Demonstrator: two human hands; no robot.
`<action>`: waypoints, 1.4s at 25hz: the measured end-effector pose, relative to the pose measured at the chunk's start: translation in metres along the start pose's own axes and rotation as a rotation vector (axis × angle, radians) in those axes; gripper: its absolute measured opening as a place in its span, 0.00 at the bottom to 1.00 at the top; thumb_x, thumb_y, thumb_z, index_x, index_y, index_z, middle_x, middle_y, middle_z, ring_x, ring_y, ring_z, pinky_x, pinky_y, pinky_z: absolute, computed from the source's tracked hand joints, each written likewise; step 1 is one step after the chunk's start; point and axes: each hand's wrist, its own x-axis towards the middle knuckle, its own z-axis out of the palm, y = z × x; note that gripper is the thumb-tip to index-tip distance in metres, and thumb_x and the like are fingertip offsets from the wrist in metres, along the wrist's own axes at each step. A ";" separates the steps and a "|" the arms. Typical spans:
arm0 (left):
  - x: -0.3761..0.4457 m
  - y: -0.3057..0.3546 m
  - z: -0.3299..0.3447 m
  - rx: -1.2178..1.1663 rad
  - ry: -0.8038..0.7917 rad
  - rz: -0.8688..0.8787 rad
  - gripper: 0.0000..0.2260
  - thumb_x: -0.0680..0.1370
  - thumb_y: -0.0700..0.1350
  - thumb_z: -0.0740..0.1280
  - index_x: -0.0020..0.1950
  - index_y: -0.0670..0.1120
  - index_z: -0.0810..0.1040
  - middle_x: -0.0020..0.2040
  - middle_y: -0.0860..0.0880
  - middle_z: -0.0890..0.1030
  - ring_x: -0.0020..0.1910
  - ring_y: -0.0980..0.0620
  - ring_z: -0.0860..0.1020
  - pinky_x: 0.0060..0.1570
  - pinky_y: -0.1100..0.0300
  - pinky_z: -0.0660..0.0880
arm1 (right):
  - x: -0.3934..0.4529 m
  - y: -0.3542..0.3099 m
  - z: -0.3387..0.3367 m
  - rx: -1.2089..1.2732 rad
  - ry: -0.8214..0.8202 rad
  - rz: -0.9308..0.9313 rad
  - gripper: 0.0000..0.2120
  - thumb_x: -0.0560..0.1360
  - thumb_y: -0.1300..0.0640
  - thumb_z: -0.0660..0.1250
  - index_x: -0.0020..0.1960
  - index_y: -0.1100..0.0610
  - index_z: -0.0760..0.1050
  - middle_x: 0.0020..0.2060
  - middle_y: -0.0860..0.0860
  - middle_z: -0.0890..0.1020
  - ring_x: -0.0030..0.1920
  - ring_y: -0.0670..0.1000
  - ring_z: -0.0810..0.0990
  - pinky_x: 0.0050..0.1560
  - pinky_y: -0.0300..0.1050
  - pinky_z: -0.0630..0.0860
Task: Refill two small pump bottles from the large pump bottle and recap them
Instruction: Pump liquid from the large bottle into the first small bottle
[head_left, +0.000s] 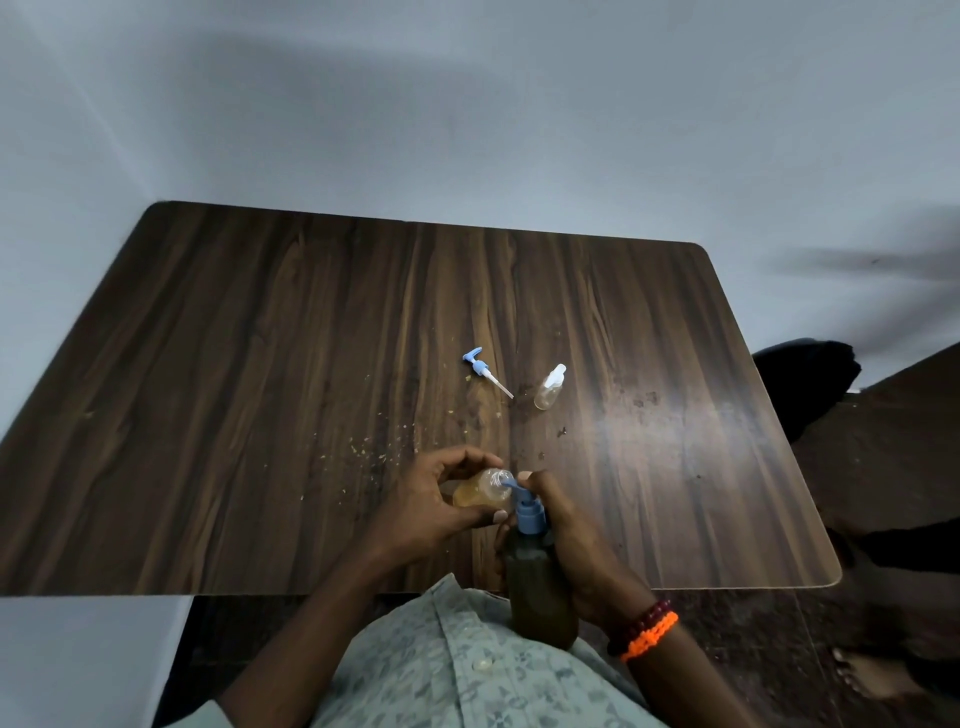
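Observation:
My left hand (436, 501) grips a small clear bottle (480, 489) with amber liquid, tilted, its open neck at the blue spout. My right hand (563, 540) holds the large dark bottle (540, 587) near the table's front edge, with a finger on top of its blue pump head (527, 506). A loose blue pump with its dip tube (483, 370) lies on the dark wooden table (260, 415) past the middle. To its right stands a second small clear bottle (549, 387) with a white cap on it.
Small crumbs and dark spots are scattered over the tabletop around the middle. A dark chair or seat (810, 384) sits off the right edge. A bare foot (862, 675) shows on the floor at lower right. Grey walls stand behind the table.

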 end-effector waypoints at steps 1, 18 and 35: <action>0.000 0.000 0.000 -0.001 0.003 0.000 0.21 0.70 0.46 0.83 0.59 0.60 0.84 0.58 0.58 0.87 0.62 0.55 0.84 0.65 0.43 0.82 | 0.000 0.000 0.001 -0.003 0.005 -0.005 0.28 0.76 0.34 0.63 0.61 0.57 0.80 0.48 0.55 0.86 0.45 0.53 0.83 0.46 0.47 0.79; -0.002 0.001 -0.002 -0.008 0.022 -0.003 0.21 0.70 0.42 0.84 0.59 0.56 0.85 0.58 0.55 0.88 0.61 0.53 0.85 0.65 0.42 0.82 | 0.000 -0.002 0.005 -0.022 0.003 -0.026 0.28 0.76 0.38 0.56 0.63 0.55 0.80 0.51 0.53 0.86 0.43 0.47 0.85 0.42 0.38 0.80; 0.000 -0.002 -0.002 -0.006 -0.009 -0.017 0.22 0.70 0.42 0.84 0.61 0.53 0.85 0.59 0.54 0.87 0.62 0.53 0.85 0.66 0.44 0.82 | 0.002 0.005 -0.002 0.002 -0.005 0.011 0.34 0.75 0.37 0.58 0.65 0.64 0.77 0.44 0.56 0.84 0.43 0.55 0.82 0.45 0.48 0.79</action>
